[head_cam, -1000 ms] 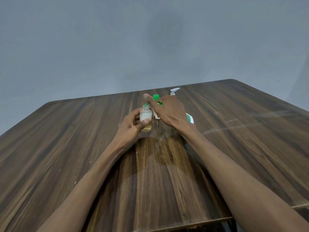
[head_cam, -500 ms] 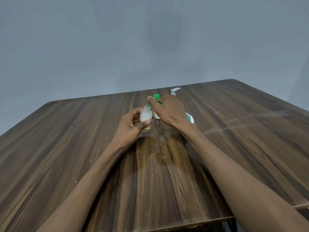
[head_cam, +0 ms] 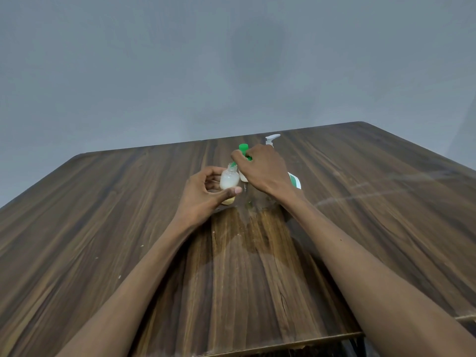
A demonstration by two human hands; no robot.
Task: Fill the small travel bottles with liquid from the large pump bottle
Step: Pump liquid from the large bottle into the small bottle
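**Green cap meets the open bottle neck**

Since a second ago, the right hand (head_cam: 265,170) has drawn its outstretched forefinger in and down, bringing a small green cap (head_cam: 234,164) to the mouth of the small travel bottle (head_cam: 229,179); the left hand (head_cam: 203,195) has barely shifted. Fingers and thumb of the left hand curl round the clear bottle, which holds whitish liquid and stands upright just above the wooden table (head_cam: 103,228). Right-hand fingertips pinch the cap at the bottle's threaded neck; whether it is seated I cannot tell. Just behind the right hand stands a second small bottle with a green cap (head_cam: 243,148), mostly hidden. Farther back, the large pump bottle's white nozzle (head_cam: 271,138) rises over the knuckles, its green-and-white label showing to the right of the wrist.
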